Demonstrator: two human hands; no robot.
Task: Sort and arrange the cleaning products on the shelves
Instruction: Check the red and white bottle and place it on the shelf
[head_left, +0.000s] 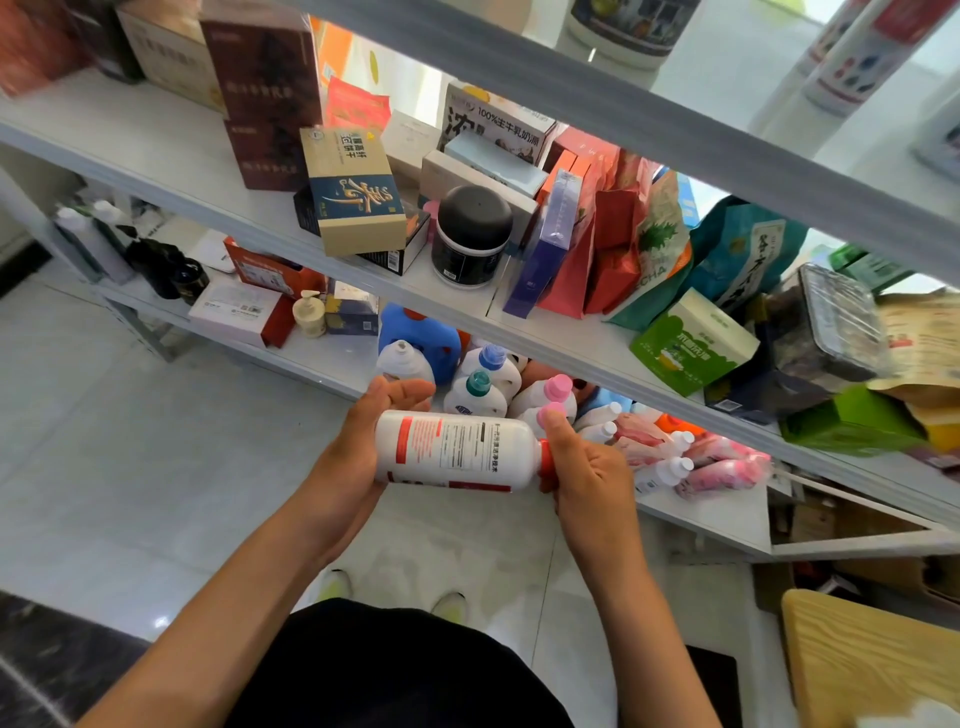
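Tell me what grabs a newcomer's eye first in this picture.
First, the white bottle lying sideways in mid-frame, its base in the left hand and its red cap in the right hand. Behind it, a huddle of bottles with blue, teal and pink caps crowds the low shelf. Above, a black-lidded jar stands among boxes on the middle shelf.

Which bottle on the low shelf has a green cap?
The white bottle with the teal-green cap, just behind the held bottle. Its neighbours have blue or pink caps.
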